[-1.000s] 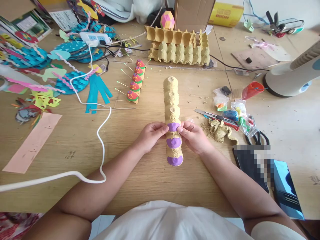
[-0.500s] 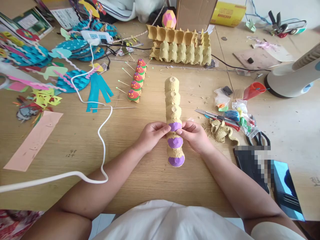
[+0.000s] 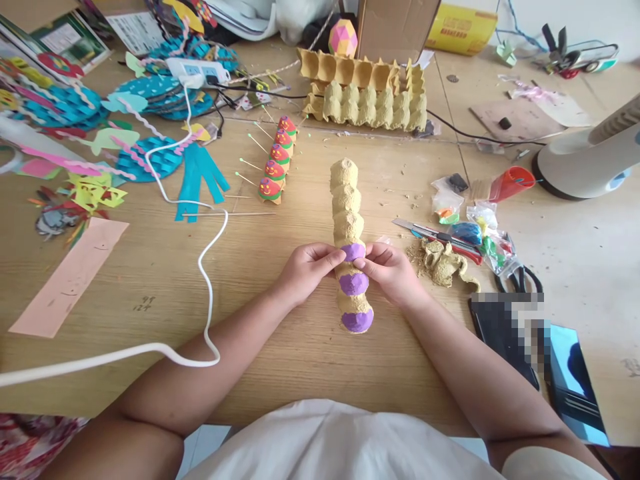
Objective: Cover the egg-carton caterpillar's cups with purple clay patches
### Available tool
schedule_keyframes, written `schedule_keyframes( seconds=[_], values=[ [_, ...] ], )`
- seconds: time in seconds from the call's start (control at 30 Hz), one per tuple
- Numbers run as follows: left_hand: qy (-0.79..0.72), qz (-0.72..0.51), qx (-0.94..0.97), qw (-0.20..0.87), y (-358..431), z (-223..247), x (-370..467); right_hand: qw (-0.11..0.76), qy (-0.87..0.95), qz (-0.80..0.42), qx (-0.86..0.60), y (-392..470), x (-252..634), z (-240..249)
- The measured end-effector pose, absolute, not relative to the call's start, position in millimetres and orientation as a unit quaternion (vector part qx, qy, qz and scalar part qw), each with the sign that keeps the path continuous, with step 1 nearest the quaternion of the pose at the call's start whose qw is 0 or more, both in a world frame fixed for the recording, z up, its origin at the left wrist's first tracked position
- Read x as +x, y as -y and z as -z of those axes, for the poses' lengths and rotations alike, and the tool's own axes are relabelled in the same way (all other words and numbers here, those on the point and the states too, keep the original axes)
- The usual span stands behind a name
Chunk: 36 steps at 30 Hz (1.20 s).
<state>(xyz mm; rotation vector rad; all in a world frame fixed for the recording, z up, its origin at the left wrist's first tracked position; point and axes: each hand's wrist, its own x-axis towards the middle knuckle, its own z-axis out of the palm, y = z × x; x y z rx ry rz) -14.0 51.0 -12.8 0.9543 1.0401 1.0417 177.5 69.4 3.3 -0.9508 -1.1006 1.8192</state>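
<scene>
A wooden table (image 3: 310, 373) carries everything; pencil-like figures on it at the left seem to read "99" above "12" and one unclear mark, and a scrawl by the right edge is illegible. A white stand (image 3: 570, 170) rises at the right. At the back are a brown box (image 3: 397, 30) and, in front of it, an egg carton (image 3: 377, 110). The yellow roll (image 3: 457, 30) beside the box bears lines of red print, too small to read. Left of centre lies pink paper (image 3: 70, 277) with short curved pen lines. Upright in view before the person is a six-bump strip (image 3: 346, 230), its three nearer bumps purple, the others bare; whether it touches the table cannot be told. The left hand (image 3: 307, 273) pinches its left side and the right hand (image 3: 393, 273) its right, at the farthest purple bump, thumbs uppermost, other fingers curled and partly hidden. Beyond the left hand stands a red row (image 3: 277, 163) with painted smiles. Near the right hand are torn scraps (image 3: 443, 263), just beside a knife (image 3: 440, 235), whose markings cannot be read.
</scene>
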Motion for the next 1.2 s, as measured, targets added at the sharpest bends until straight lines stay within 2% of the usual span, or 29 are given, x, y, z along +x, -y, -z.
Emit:
schedule_keyframes(
  seconds=[0.2, 0.47, 0.77, 1.2],
  values=[
    [-0.474, -0.461, 0.417, 0.624, -52, 14, -15, 0.374, 0.418, -0.741, -0.369, -70, 180, -3],
    [-0.476, -0.468, 0.436, 0.604, -52, 15, -16, 0.399, 0.375, -0.750, -0.371, -68, 176, 2],
    [-0.504, -0.445, 0.551, 0.495, -51, 9, -22, 0.395, 0.404, -0.737, -0.370, -69, 180, -3],
    [-0.495, -0.452, 0.625, 0.400, -51, 1, -21, 0.387, 0.469, -0.707, -0.360, -73, 182, -1]
  ],
)
